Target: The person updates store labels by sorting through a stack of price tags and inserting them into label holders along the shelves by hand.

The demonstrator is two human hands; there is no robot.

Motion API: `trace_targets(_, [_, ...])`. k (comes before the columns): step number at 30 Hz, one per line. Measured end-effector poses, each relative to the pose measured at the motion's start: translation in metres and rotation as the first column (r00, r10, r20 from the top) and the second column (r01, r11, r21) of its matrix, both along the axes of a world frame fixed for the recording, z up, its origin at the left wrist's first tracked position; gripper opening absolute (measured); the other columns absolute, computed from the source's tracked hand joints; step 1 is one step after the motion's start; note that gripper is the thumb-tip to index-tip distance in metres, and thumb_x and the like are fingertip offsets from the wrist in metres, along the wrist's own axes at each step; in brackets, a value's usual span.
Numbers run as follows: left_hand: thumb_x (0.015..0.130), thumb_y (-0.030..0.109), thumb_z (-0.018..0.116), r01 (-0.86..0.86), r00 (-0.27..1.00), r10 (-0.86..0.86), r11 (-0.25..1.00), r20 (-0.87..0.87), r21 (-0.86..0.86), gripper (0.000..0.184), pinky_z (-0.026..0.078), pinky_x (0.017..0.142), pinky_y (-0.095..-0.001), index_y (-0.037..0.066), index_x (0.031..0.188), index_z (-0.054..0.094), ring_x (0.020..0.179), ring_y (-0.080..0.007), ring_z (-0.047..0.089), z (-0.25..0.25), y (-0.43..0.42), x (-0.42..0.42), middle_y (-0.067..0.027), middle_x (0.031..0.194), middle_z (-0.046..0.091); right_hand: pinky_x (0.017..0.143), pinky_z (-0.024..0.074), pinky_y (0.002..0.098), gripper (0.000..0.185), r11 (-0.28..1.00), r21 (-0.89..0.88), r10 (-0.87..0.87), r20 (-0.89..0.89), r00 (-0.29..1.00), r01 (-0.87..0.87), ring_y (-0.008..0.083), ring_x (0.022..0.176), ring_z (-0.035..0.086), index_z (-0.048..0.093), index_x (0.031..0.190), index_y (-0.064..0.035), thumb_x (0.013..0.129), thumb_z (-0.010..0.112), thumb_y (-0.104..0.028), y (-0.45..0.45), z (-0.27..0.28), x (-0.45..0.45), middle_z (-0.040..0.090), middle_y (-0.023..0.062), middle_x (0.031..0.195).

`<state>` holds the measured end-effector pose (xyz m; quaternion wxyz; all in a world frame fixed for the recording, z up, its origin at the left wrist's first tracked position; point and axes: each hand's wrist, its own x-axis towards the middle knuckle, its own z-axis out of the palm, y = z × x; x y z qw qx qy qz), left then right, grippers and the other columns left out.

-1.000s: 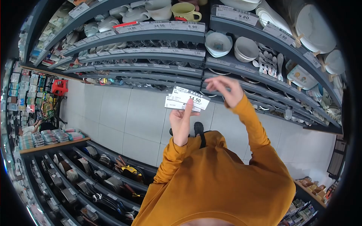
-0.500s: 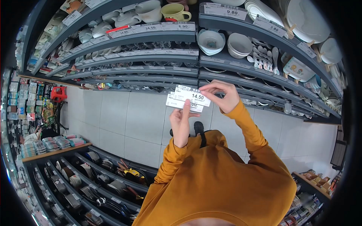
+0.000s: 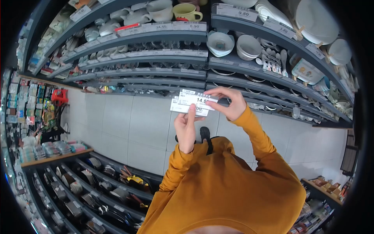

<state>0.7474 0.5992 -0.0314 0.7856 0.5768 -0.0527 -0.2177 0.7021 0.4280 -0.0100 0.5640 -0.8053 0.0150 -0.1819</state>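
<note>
Your right hand (image 3: 232, 104) has just gone from reaching to gripping: its thumb now overlaps the right end of the front price tag (image 3: 189, 98), with the index fingertip near that tag's upper right corner, in a narrow hold. Your left hand (image 3: 185, 130) pinches the stack from below, thumb across the face and fingers behind it. That puts both hands on the front tag, which I judge leaves it better steadied and easier to part from the rear price tag (image 3: 178, 109), whose lower edge shows beneath it. Both tags are up in front of you, above the tiled floor (image 3: 148, 134) and well apart from the shelving, where a yellow mug (image 3: 187, 12) and white spoons (image 3: 273, 62) sit. Against the picture from one second ago, your right hand has closed a clear gap; then it hung apart from the tags, its fingers blurred. Half a second ago it was only at the tag's edge and 14.50 read in full; now your thumb covers the last digit. Your left hand's hold looks the same throughout. How far the right fingers reach behind the tag, I cannot tell.
</note>
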Motion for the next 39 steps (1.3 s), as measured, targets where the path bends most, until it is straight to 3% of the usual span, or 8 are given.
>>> trace_targets(7, [0.098,0.016,0.054,0.027,0.999,-0.028,0.998,0.022,0.061,0.027,0.054,0.071,-0.0258,-0.008,0.110,0.059,0.081,-0.0126,0.065,-0.007,0.012,-0.004,-0.0112,0.097,0.067,0.066,0.0523,0.0274,0.026,0.995,-0.040,-0.089,-0.039,0.995,0.087,0.0163,0.070,0.065,0.069,0.106,-0.0098,0.081,0.072,-0.017,0.011,-0.008,-0.014,0.069,0.0072,0.084])
trace_targets(10, [0.096,0.010,0.056,0.089,0.991,-0.095,0.994,0.094,0.064,0.024,0.054,0.075,-0.0260,-0.009,0.111,0.059,0.085,-0.0124,0.064,-0.017,0.019,-0.006,-0.0116,0.100,0.067,0.074,0.0517,0.0267,0.024,0.981,-0.006,-0.193,-0.190,0.963,0.195,0.0134,0.081,0.064,0.068,0.106,-0.0047,0.083,0.070,-0.012,0.020,-0.004,-0.032,0.068,0.0084,0.094])
trace_targets(19, [0.091,0.002,0.061,0.363,0.929,-0.366,0.929,0.057,0.068,0.017,0.053,0.074,-0.0266,-0.009,0.103,0.064,0.085,-0.0119,0.063,-0.031,0.055,-0.006,-0.0116,0.099,0.067,0.083,0.0526,0.0278,0.026,0.929,0.189,-0.272,-0.235,0.933,0.318,0.0140,0.097,0.064,0.065,0.113,-0.0063,0.087,0.067,-0.011,0.068,-0.009,-0.070,0.067,0.0071,0.107])
trace_targets(20, [0.089,0.002,0.062,0.367,0.929,-0.370,0.927,0.029,0.072,0.017,0.053,0.064,-0.0243,-0.008,0.102,0.066,0.080,-0.0104,0.063,-0.028,0.060,-0.007,-0.0104,0.096,0.068,0.079,0.0547,0.0287,0.026,0.933,0.182,-0.282,-0.171,0.944,0.312,0.0135,0.093,0.065,0.065,0.111,-0.0074,0.085,0.068,-0.013,0.074,-0.012,-0.069,0.068,0.0062,0.100])
trace_targets(24, [0.088,0.006,0.065,0.364,0.930,-0.366,0.911,-0.029,0.195,0.018,0.049,0.054,-0.0218,-0.005,0.102,0.067,0.072,-0.0085,0.063,-0.024,0.081,-0.011,-0.0078,0.092,0.069,0.072,0.0547,0.0276,0.026,0.957,0.108,-0.254,-0.148,0.956,0.270,0.0130,0.087,0.065,0.066,0.109,-0.0076,0.084,0.069,-0.013,0.092,-0.012,-0.068,0.068,0.0063,0.097])
trace_targets(30, [0.088,0.004,0.065,0.336,0.940,-0.341,0.936,0.031,0.105,0.017,0.051,0.064,-0.0231,-0.006,0.103,0.066,0.077,-0.0090,0.063,-0.039,0.088,-0.032,-0.0078,0.093,0.068,0.075,0.0531,0.0264,0.026,0.967,0.086,-0.229,-0.132,0.964,0.241,0.0144,0.087,0.066,0.066,0.110,-0.0052,0.085,0.069,-0.011,0.101,-0.012,-0.086,0.068,0.0078,0.103])
trace_targets(36, [0.089,0.004,0.064,0.374,0.923,-0.373,0.927,0.097,0.010,0.018,0.053,0.068,-0.0249,-0.005,0.104,0.064,0.082,-0.0108,0.064,-0.042,0.058,-0.060,-0.0090,0.095,0.068,0.074,0.0534,0.0277,0.025,0.964,0.031,-0.256,-0.137,0.957,0.262,0.0147,0.084,0.066,0.066,0.109,-0.0051,0.085,0.069,-0.011,0.079,-0.005,-0.127,0.069,0.0092,0.094])
trace_targets(39, [0.092,0.007,0.061,0.408,0.911,-0.411,0.911,0.043,0.066,0.019,0.052,0.071,-0.0245,-0.007,0.105,0.064,0.085,-0.0116,0.064,-0.033,0.032,-0.080,-0.0100,0.097,0.068,0.074,0.0537,0.0276,0.023,0.933,-0.201,-0.312,-0.034,0.949,0.299,0.0139,0.082,0.067,0.066,0.107,-0.0043,0.086,0.068,-0.012,0.049,0.007,-0.150,0.069,0.0105,0.092])
